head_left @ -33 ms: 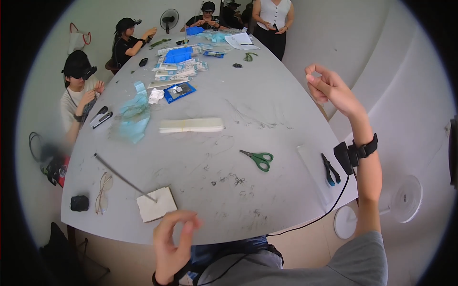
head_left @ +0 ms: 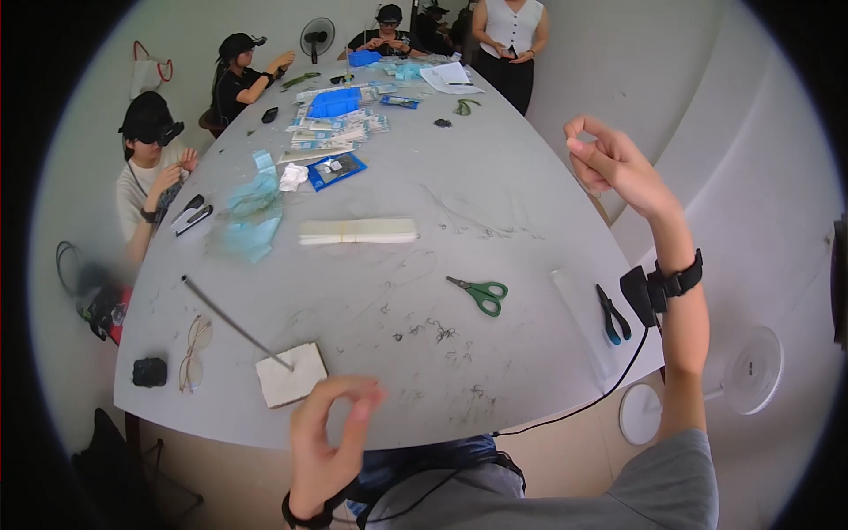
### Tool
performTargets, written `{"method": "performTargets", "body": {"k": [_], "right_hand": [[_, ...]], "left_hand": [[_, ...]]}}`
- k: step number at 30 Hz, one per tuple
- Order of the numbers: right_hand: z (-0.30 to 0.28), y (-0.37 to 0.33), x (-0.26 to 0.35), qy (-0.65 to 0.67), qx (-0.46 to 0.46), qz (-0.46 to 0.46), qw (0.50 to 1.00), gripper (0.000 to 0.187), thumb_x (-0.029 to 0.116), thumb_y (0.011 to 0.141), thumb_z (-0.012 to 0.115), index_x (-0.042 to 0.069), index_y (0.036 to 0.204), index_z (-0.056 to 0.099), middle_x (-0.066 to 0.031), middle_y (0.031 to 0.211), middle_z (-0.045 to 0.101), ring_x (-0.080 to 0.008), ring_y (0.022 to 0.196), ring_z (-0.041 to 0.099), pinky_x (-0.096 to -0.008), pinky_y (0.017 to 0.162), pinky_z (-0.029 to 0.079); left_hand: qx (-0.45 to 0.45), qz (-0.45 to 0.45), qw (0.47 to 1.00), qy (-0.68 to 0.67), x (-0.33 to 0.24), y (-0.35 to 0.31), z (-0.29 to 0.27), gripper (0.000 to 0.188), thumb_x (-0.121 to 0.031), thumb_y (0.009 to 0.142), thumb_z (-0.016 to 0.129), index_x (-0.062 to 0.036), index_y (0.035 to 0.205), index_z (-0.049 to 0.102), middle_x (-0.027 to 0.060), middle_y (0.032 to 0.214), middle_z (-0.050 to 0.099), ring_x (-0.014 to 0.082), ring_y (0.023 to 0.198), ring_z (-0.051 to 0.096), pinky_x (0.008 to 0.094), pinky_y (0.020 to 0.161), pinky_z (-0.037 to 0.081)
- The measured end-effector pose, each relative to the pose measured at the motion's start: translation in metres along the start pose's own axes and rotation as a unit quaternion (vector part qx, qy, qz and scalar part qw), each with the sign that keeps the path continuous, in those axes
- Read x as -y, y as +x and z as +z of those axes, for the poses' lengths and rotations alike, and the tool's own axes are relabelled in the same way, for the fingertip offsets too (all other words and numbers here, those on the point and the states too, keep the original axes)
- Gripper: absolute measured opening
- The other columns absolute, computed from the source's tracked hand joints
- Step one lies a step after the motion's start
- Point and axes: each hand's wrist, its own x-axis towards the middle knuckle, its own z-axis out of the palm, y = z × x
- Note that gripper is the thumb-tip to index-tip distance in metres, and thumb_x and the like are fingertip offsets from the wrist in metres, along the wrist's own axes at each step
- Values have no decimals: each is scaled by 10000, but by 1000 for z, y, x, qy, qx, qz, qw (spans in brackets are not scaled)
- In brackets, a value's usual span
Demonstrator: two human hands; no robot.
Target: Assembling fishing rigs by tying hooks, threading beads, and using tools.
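My left hand is raised in front of the table's near edge, thumb and forefinger curled into a pinch. Whatever lies between those fingertips is too fine or blurred to make out. Up at the right, beyond the table's side, my right hand also pinches thumb against fingers; nothing I can name shows in it. Closest to my left hand is a whitish square block with a thin grey rod standing tilted from it. Green-handled scissors and dark pliers with blue grips lie on the table between the hands.
Dark thread-like scraps litter the grey table. Glasses, a black lump, a stapler, a banded strip bundle and blue trays lie about. Several people sit around it; a cable trails from my right wrist.
My left hand has shifted slightly right and up, still pinched. My right hand stays nearly in place. The view has moved a little.
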Motion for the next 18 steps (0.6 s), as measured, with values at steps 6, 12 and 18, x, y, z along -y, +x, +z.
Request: {"method": "performTargets", "body": {"k": [6,12,18], "right_hand": [[53,-33,67,49,99,-82,991,108,164,998,471,61,979,445,50,555,369,-40,494,253,-222,451,184],[102,-54,80,118,184,-94,971,89,125,989,478,43,999,445,38,585,406,-40,520,315,-207,476,229],[130,-66,73,202,219,-79,951,42,37,968,448,50,1003,428,26,629,394,-61,557,335,-218,511,261]], "left_hand": [[15,133,985,-112,-31,61,41,309,-40,893,584,7,1192,525,128,1171,615,216,1015,589,314,900,432],[209,-10,965,-161,-59,63,21,180,-111,940,569,-7,1087,560,52,972,620,102,794,558,252,735,453],[193,-83,970,-122,-78,32,-3,138,-145,971,527,-22,983,589,-31,710,523,23,604,441,182,553,360]]}}
